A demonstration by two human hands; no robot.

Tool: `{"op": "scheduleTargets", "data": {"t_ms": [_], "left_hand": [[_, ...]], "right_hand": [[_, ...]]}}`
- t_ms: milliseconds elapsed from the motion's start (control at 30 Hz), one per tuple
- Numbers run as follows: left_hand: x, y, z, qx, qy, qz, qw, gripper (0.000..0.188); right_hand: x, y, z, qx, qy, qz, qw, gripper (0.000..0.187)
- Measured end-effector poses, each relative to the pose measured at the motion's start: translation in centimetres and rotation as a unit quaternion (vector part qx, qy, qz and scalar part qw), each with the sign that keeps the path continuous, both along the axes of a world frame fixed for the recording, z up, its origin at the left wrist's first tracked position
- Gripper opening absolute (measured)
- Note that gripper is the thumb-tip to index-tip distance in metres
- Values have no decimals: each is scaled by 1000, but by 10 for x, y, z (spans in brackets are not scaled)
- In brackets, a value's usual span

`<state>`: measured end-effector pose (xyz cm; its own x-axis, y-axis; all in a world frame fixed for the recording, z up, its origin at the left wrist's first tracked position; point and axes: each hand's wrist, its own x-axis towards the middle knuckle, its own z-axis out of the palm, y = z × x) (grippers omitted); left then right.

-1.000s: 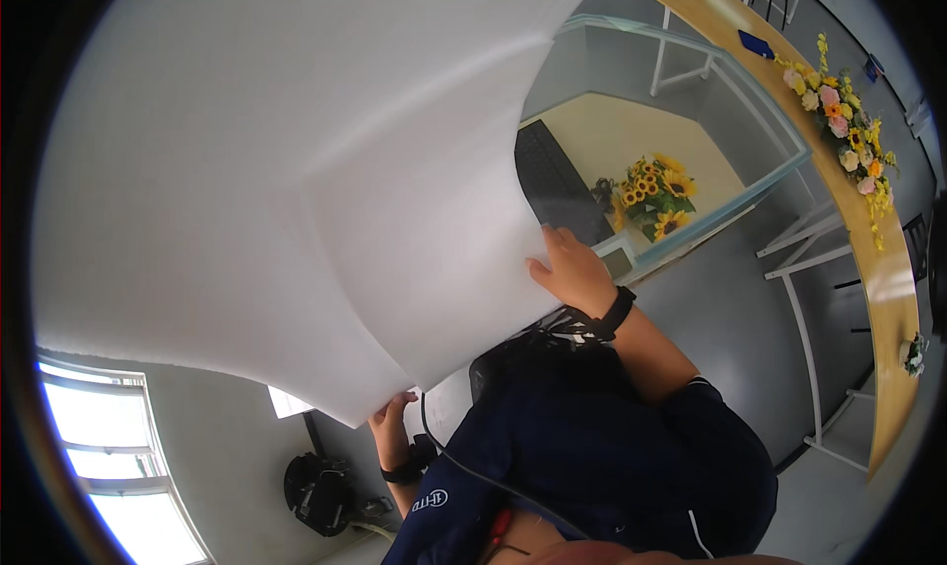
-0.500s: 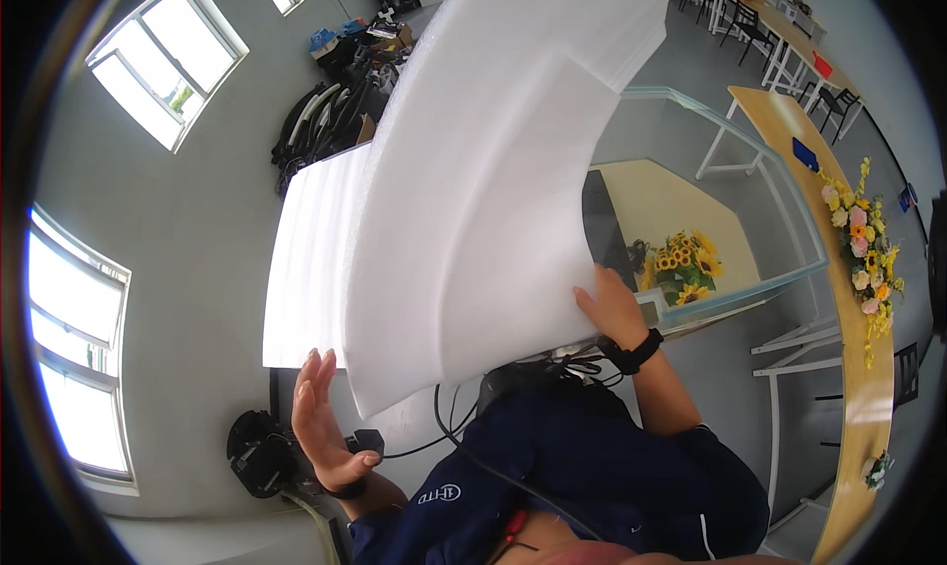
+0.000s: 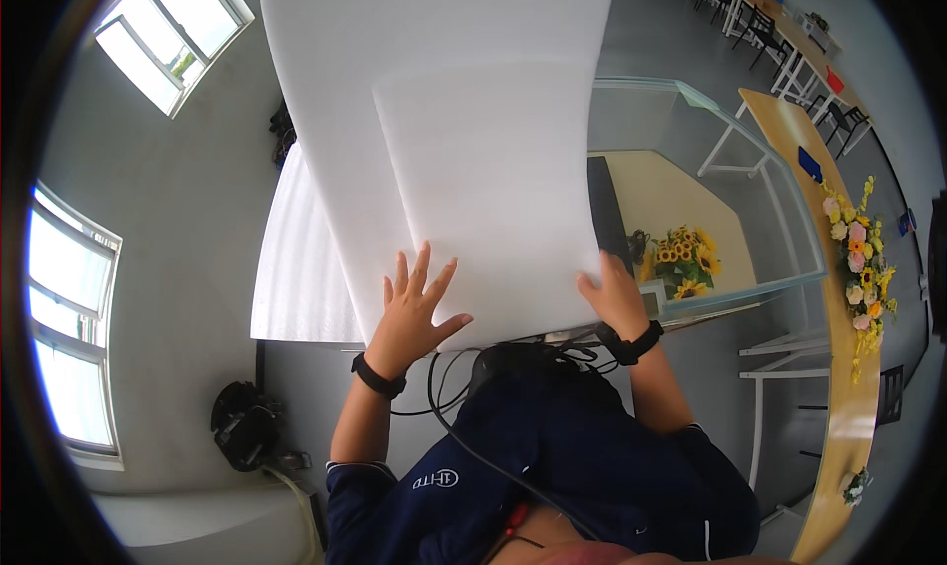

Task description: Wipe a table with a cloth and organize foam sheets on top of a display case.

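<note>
A large white foam sheet (image 3: 326,72) stretches out in front of me. On it lies a smaller white layer (image 3: 493,170); whether this is a separate sheet or a folded part I cannot tell. My left hand (image 3: 409,313) rests on the white foam near its close edge, fingers spread. At the right edge, my right hand (image 3: 617,299) grips the foam, thumb on top and the other fingers at its side. Another white, faintly ribbed sheet (image 3: 296,259) shows from underneath on the left.
Right of the foam is a glass-walled tank (image 3: 804,220) with sunflowers (image 3: 681,259) seen inside. Beyond it stands a long wooden table (image 3: 853,387) bearing a flower garland (image 3: 860,259). Black cables (image 3: 434,382) hang close to my body. A black device (image 3: 247,427) sits at lower left.
My left hand has moved from beside the foam's left edge onto its surface. The raised, curved foam has come down flatter and swung left. My right hand stays at the right edge.
</note>
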<state>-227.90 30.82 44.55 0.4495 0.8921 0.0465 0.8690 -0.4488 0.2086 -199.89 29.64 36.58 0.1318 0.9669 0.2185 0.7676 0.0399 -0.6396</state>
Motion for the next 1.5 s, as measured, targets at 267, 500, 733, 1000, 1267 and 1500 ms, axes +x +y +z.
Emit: {"op": "scheduleTargets", "data": {"t_ms": [267, 500, 733, 1000, 1267, 1500], "left_hand": [[-7, 29, -34, -89, -22, -5, 996, 62], [-10, 39, -41, -49, -24, 52, 997, 64], [-62, 65, -62, -10, -96, 211, 973, 63], [-91, 74, -55, -49, -202, 273, 939, 41], [-80, 80, -32, -161, -329, 315, 876, 28], [-83, 85, -34, -135, -303, 302, 894, 28]], "right_hand": [[2, 1, 1, 2, -4, -11, 1000, 32], [0, -4, 3, 50, 0, -40, 998, 33], [-1, -8, -2, 98, 22, -48, 994, 37], [-2, -10, -4, 127, 51, -62, 989, 37], [0, -9, -6, 116, 58, -74, 989, 35], [-1, -8, 3, 82, 42, -81, 992, 33]]}}
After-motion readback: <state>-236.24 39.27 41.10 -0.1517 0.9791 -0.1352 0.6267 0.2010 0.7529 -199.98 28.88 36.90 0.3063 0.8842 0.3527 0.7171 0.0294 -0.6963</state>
